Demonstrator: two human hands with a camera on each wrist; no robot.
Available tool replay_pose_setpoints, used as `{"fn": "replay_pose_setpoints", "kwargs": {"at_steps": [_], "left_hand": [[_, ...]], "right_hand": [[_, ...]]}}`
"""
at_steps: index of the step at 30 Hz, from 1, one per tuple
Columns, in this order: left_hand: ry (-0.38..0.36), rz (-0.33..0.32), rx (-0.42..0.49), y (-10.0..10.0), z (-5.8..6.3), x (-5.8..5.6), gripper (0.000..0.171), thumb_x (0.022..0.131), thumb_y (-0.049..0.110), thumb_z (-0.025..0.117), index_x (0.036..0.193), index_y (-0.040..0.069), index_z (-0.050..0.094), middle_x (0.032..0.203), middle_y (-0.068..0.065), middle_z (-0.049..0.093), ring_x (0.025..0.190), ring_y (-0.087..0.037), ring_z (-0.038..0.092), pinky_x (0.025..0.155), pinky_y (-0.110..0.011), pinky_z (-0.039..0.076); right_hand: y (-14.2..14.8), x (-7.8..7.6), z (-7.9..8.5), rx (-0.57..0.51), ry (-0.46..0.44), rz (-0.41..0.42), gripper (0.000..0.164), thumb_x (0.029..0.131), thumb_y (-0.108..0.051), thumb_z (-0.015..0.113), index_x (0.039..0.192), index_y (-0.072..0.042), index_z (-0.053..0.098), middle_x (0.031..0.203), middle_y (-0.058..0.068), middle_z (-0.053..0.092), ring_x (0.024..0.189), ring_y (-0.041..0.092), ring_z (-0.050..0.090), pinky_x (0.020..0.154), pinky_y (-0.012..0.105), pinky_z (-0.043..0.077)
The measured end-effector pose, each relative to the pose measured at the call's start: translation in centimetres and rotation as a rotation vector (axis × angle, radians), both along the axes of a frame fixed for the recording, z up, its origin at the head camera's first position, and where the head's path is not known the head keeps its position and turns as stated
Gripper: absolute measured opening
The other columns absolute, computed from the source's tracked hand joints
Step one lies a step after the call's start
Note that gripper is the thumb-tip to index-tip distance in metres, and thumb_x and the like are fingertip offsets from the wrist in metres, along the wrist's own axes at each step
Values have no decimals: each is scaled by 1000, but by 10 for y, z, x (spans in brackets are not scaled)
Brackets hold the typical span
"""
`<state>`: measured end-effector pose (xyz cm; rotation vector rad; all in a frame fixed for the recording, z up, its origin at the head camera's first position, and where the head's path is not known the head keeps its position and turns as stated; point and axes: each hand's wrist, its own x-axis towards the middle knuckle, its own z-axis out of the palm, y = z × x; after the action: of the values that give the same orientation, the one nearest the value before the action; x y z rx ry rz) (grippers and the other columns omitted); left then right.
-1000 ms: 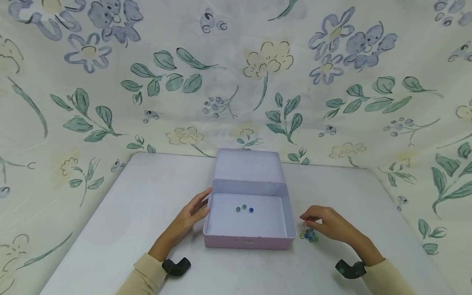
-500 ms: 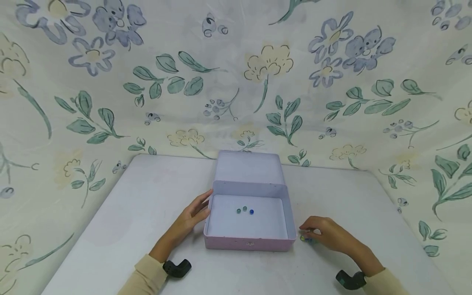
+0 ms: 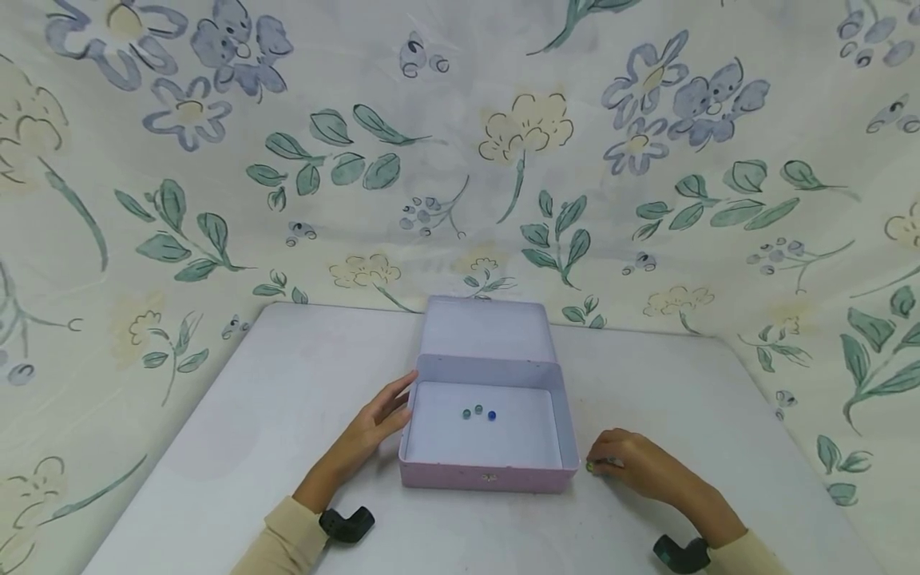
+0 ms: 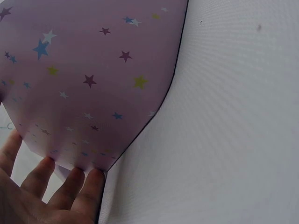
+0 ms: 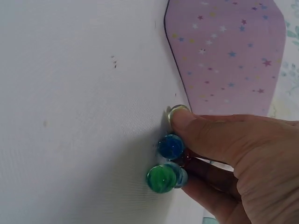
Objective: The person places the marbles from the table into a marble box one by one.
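Observation:
A pink metal box (image 3: 460,477) with a pale lilac inside stands with its lid raised; stars decorate its outside. Two greenish marbles (image 3: 466,414) and a blue marble (image 3: 492,415) lie on its floor. My left hand (image 3: 372,423) rests its fingers against the box's left side. Just right of the box, my right hand (image 3: 640,465) curls its thumb and fingers around several glass marbles close over the table. In the right wrist view, a green marble (image 5: 161,178) and a blue marble (image 5: 171,146) show beside the thumb, with others partly hidden by the fingers.
The white table (image 3: 287,351) has rounded far corners. A floral cloth (image 3: 446,160) hangs behind and at both sides. The raised lid (image 3: 487,327) leans back near the table's far edge. Tiny dark specks (image 5: 115,63) mark the tabletop.
My right hand has come down onto the marble pile and its fingers have closed in around the marbles. My left hand stays at the box, and the marbles inside have not moved.

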<state>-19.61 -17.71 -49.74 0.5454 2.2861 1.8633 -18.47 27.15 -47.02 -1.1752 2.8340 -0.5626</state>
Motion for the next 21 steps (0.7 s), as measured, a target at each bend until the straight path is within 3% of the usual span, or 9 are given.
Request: {"fn": "replay_pose_setpoints", "kwargs": {"at_steps": [8, 17, 21], "left_hand": [[8, 4, 3, 1, 0, 1, 58, 105, 22, 48, 159, 21, 27, 168, -11, 16, 151, -47, 19, 117, -69, 21], [-14, 5, 6, 1, 1, 1, 59, 105, 23, 50, 159, 25, 26, 168, -8, 16, 152, -44, 19, 118, -68, 20], [-3, -3, 5, 1, 1, 1, 59, 105, 24, 50, 159, 26, 26, 168, -8, 16, 152, -45, 19, 118, -69, 21]], "right_hand": [[-2, 2, -1, 16, -20, -19, 23, 84, -9, 78, 107, -10, 76, 98, -7, 69, 91, 6, 66, 79, 21, 58], [0, 1, -5, -31, 80, 61, 24, 77, -3, 81, 99, -11, 78, 97, -4, 68, 89, 9, 65, 75, 19, 58], [1, 1, -6, -32, 62, 49, 23, 78, -2, 80, 100, -10, 78, 97, -4, 69, 89, 9, 65, 75, 20, 58]]}}
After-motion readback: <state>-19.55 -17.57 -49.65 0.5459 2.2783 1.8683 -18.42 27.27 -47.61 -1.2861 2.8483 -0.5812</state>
